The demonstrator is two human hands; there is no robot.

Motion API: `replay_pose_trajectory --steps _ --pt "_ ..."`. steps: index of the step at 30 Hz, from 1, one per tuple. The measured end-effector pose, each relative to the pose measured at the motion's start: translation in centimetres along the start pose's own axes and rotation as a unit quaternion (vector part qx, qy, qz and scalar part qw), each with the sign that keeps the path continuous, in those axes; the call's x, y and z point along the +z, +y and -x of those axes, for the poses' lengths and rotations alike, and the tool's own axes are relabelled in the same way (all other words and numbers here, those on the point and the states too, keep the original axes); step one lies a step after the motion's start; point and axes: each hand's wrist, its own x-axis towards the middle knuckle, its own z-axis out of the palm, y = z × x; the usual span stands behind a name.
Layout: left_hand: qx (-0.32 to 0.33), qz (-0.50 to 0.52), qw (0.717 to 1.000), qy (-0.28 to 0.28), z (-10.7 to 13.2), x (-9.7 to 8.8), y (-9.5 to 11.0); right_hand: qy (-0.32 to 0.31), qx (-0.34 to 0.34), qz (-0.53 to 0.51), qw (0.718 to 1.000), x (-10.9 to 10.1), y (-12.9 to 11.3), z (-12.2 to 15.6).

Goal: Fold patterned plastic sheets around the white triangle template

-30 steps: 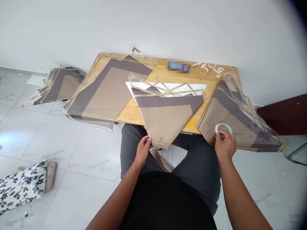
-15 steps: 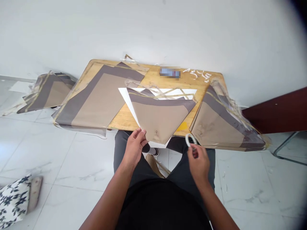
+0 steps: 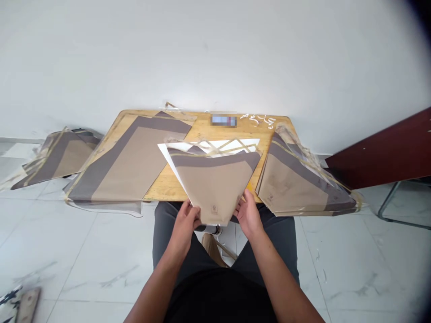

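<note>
A tapered beige bouquet sleeve (image 3: 215,188) with a dark brown band and gold-striped clear top lies in front of me, its narrow end past the table's near edge. White sheet (image 3: 162,150) shows along its left side and through the top. My left hand (image 3: 185,224) pinches the sleeve's lower left edge. My right hand (image 3: 248,214) grips its lower right edge, some fingertips tucked behind it. A small printed mark (image 3: 214,209) sits near the narrow end.
Flat brown-and-beige sleeves (image 3: 131,157) lie left on the wooden table (image 3: 161,186); a stack of sleeves (image 3: 296,184) overhangs at right. Further left is another pile (image 3: 63,154). White scraps (image 3: 259,119) and a blurred-out item (image 3: 223,120) lie at the back. A dark red panel (image 3: 387,152) stands right.
My right hand has moved left and up to the sleeve's right edge. The white loop it held is out of sight. My left hand stays on the left edge. The view has tilted up.
</note>
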Motion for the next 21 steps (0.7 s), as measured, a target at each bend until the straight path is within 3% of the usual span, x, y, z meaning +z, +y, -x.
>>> replay_pose_trajectory --steps 3,8,14,21 --pt "-0.036 -0.055 0.998 -0.002 -0.1 -1.1 -2.6 0.013 -0.039 0.092 0.995 0.3 -0.3 -0.9" --pt "-0.019 0.021 1.000 0.010 -0.4 -0.1 -4.0 -0.021 -0.199 0.248 0.948 1.3 -2.4 -0.7" --pt "-0.002 0.083 0.995 -0.058 0.2 4.6 -3.0 0.031 -0.275 0.296 0.914 1.0 -9.2 2.9" --pt "0.027 0.040 0.982 -0.185 1.3 11.3 -2.7 0.179 -0.343 0.268 0.883 -3.2 -15.9 6.4"
